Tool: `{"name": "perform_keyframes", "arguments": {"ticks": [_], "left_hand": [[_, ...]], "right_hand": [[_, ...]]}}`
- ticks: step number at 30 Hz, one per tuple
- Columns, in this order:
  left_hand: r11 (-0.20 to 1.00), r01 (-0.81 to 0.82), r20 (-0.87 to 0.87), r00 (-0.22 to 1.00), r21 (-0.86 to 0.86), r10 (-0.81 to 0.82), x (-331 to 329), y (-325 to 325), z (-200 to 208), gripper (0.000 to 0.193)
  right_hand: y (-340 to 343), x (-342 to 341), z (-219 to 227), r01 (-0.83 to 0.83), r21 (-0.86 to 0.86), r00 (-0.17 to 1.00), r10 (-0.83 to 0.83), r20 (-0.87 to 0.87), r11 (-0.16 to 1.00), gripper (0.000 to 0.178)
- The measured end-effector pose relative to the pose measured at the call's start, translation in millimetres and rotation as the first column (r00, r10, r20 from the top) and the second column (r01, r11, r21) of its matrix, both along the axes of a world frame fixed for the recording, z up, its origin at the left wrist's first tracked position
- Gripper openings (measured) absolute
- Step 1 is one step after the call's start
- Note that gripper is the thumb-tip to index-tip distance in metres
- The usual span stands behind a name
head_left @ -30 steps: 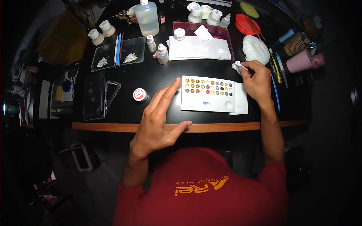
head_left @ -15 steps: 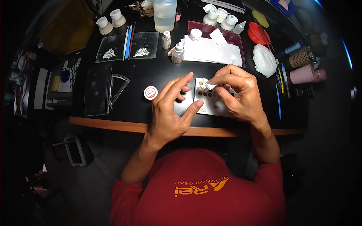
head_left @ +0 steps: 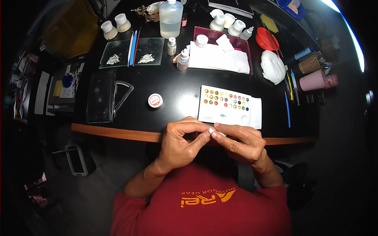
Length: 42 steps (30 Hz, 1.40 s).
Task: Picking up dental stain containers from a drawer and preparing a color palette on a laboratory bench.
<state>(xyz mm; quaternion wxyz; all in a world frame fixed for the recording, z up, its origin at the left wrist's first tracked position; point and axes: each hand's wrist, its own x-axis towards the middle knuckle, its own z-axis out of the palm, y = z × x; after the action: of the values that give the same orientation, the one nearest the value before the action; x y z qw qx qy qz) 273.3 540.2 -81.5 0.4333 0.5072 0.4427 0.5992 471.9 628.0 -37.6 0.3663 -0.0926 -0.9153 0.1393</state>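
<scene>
**Both hands pinch one small white piece at the desk's front edge**

Beyond your hands, on the black desk [head_left: 177, 90], lies a white rectangular palette [head_left: 226, 105] with rows of coloured dots and a small blue mark near its lower edge. To its left sits a small round jar [head_left: 155, 100] with a red-ringed white lid. Farther back stand two white dropper bottles [head_left: 182, 59], a large clear bottle [head_left: 171, 19], and a dark red tray [head_left: 244, 43] holding folded white cloth. A pink cylinder [head_left: 313, 80] lies at the far right.

Your left hand [head_left: 182, 142] and right hand [head_left: 239, 141] meet fingertip to fingertip over the wooden front edge. Between them is a small white piece [head_left: 213, 131], pinched by fingers of both hands, just in front of the palette.
</scene>
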Motion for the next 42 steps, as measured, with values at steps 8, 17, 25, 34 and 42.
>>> {"name": "perform_keyframes", "arguments": {"ticks": [8,17,25,34,42], "left_hand": [[0.999,0.011,-0.199,0.98,-0.048,-0.02,-11.9,9.0,16.6,0.014],[0.968,-0.127,-0.611,0.756,0.215,0.235,-22.5,47.1,-1.9,0.074],[0.993,-0.059,-0.689,0.716,0.103,0.114,-21.4,46.5,-3.2,0.112],[0.991,-0.086,-0.675,0.726,0.102,0.132,-21.4,45.7,-7.8,0.126],[0.996,-0.078,-0.703,0.707,0.034,0.079,-22.5,45.1,-6.6,0.129]], "right_hand": [[14.6,4.4,12.3,0.012,0.088,0.998,-0.017,0.052,0.996,0.027],[67.8,-13.1,18.6,0.199,-0.098,0.952,-0.169,0.257,0.975,0.025],[80.2,-49.9,26.2,0.055,0.026,0.818,-0.06,0.573,0.998,0.019],[83.0,-61.7,31.5,0.005,0.023,0.717,-0.019,0.697,1.0,0.016],[100.7,-54.6,28.8,-0.085,-0.164,0.759,0.171,0.628,0.983,0.028]]}}
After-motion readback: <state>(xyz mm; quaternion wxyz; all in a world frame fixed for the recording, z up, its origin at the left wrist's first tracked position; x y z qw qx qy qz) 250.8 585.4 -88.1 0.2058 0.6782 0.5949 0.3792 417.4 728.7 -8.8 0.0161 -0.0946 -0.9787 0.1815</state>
